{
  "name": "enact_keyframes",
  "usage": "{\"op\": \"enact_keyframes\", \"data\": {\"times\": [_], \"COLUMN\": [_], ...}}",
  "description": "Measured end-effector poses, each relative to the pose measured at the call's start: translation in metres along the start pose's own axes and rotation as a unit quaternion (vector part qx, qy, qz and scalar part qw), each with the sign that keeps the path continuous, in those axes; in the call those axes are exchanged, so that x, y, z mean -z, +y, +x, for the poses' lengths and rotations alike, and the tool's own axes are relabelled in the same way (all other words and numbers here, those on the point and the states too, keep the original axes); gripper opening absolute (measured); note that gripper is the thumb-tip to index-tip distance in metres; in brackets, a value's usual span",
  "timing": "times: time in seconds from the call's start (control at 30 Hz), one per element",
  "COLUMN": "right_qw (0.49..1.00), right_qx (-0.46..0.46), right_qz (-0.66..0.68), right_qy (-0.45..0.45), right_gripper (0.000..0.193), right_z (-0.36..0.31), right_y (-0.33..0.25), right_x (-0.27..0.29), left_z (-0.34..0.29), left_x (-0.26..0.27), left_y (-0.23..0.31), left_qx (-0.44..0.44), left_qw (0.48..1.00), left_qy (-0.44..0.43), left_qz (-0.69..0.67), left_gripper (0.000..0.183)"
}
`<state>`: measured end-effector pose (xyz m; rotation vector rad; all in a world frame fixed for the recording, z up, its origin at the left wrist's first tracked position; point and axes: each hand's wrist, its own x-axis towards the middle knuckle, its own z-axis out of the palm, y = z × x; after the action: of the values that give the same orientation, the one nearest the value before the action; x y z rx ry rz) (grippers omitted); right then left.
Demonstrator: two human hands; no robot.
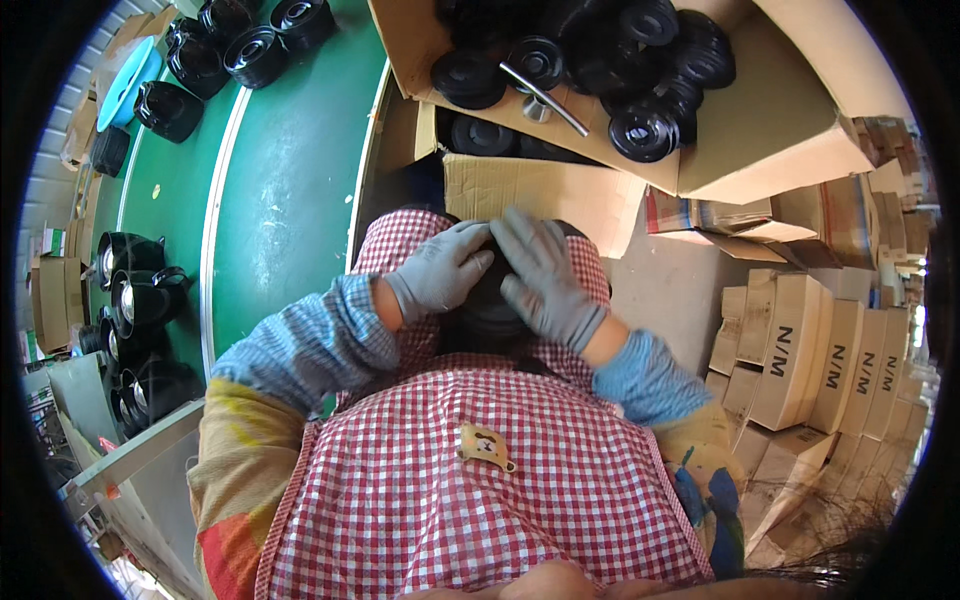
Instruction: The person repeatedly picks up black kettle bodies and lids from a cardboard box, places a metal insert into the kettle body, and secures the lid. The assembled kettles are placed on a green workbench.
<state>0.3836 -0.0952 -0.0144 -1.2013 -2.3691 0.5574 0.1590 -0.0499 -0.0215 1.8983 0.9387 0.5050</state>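
Note:
In my lap rests a black round plastic part point(486, 312), dark and partly covered by my hands. My left hand point(438, 272), in a grey work glove, is closed on its left side, thumb toward the middle. Over the right side lies my right hand point(550, 280), gloved alike, with its fingers stretched out and slightly blurred. The far edge of the part is hidden under the fingers. A red-and-white checked apron point(480, 490) covers my lap and chest.
Ahead, an open cardboard box point(790, 120) holds several black round parts point(643, 132). A metal T-shaped tool point(545, 97) lies on its flap. On the left, a green conveyor point(285, 200) carries black kettle-like housings point(150, 300). Stacked cartons point(790, 350) stand at right.

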Motion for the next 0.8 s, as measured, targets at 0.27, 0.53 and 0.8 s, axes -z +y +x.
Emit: {"op": "enact_keyframes", "data": {"times": [0.27,0.53,0.8], "right_qw": [0.987,0.965,0.956], "right_qx": [0.1,0.246,0.278], "right_qz": [-0.047,-0.058,-0.066], "right_qy": [-0.121,-0.067,-0.071], "right_gripper": [0.096,0.078,0.096], "right_z": [0.018,0.042,0.034], "right_y": [0.009,-0.03,0.008], "right_x": [0.036,-0.013,-0.01], "left_z": [0.053,0.113,0.106], "left_x": [0.037,0.019,0.004], "left_y": [-0.01,0.017,0.015], "left_qx": [0.034,0.06,0.085], "left_qw": [0.984,0.928,0.96], "left_qy": [-0.15,-0.257,-0.211], "left_qz": [0.091,0.262,0.163], "left_gripper": [0.035,0.039,0.045]}}
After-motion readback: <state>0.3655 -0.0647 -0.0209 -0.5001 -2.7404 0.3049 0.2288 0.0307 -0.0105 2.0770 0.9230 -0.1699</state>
